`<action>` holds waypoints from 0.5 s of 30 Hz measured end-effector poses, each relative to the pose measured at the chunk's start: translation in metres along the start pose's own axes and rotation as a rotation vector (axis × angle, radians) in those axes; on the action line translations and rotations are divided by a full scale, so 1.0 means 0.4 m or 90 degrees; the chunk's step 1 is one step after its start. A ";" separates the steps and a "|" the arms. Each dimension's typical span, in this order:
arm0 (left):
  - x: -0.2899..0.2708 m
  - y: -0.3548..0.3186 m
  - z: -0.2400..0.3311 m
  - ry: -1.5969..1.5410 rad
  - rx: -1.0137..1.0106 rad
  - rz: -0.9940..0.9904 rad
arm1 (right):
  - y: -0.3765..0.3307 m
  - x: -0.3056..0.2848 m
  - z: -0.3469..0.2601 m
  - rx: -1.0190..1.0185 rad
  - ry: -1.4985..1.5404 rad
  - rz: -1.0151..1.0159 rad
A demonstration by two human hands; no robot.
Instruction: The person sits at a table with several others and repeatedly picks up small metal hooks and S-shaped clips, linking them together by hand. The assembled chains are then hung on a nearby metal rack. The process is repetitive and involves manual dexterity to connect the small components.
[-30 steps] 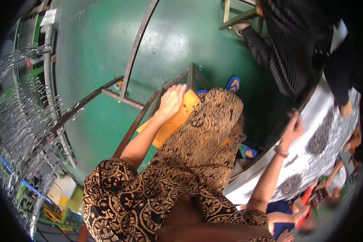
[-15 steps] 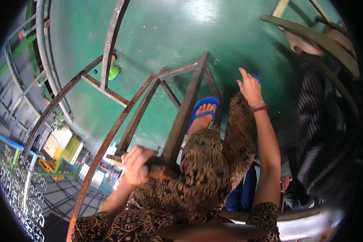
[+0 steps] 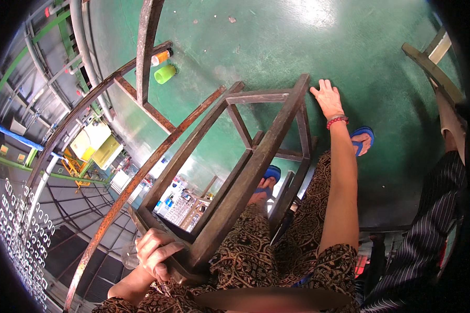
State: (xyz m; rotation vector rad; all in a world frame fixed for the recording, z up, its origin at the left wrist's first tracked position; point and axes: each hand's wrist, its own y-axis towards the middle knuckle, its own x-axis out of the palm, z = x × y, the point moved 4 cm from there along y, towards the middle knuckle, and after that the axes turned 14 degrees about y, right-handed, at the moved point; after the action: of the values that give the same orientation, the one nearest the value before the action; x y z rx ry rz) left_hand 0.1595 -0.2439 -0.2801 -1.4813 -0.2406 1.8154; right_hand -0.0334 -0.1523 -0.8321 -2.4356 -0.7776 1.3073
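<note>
A frame of dark square bars point(image 3: 245, 172), built like a stool or chair frame, leans across the space before my legs. My left hand point(image 3: 155, 252) is closed round its near end bar, at the lower left. Beyond its far right corner reaches my right hand point(image 3: 327, 99), fingers spread, holding nothing. A red bead bracelet point(image 3: 337, 121) circles that wrist. My blue flip-flops show on both sides of the frame's right-hand legs; the left one point(image 3: 271, 172) is partly hidden behind the bars.
A rusty curved rail point(image 3: 136, 182) with crossbars runs along the left. A green cup point(image 3: 165, 74) and an orange-labelled bottle point(image 3: 161, 57) are on the green floor point(image 3: 256, 47). Another person's striped trouser leg point(image 3: 433, 224) and a wooden bar point(image 3: 433, 73) are at the right.
The frame has shifted in view, showing more of its legs, with my left hand still on it. My right hand's fingers have spread beside its far corner. The other person appears farther right.
</note>
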 end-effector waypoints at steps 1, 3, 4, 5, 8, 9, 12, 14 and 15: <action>0.002 0.000 0.003 0.000 -0.011 0.001 | -0.007 0.011 0.003 -0.010 -0.023 0.013; 0.002 0.002 0.007 0.008 -0.013 -0.009 | -0.014 0.026 0.004 -0.042 -0.067 0.057; 0.001 0.002 0.009 0.016 -0.015 -0.012 | -0.016 0.036 0.002 -0.053 -0.053 0.041; 0.000 0.001 0.010 0.012 -0.020 -0.009 | -0.018 0.044 0.004 -0.056 -0.043 0.026; -0.004 -0.001 0.013 0.026 -0.001 -0.008 | -0.045 0.053 0.003 -0.047 -0.069 0.028; -0.004 -0.002 0.013 0.019 0.002 -0.007 | -0.053 0.049 0.008 -0.047 -0.085 0.042; -0.003 -0.004 0.012 -0.005 0.017 0.005 | -0.092 0.030 0.031 -0.020 -0.095 0.013; -0.003 -0.005 0.012 0.005 0.033 0.018 | -0.114 -0.001 0.038 -0.025 0.006 0.036; -0.002 -0.005 0.010 0.001 0.040 0.025 | -0.123 -0.014 0.040 -0.017 0.046 0.015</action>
State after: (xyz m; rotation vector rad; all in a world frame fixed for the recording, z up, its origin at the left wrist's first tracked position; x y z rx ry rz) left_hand 0.1567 -0.2417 -0.2772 -1.4534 -0.1541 1.8355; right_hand -0.0657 -0.1155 -0.8141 -2.5053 -0.7548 1.2171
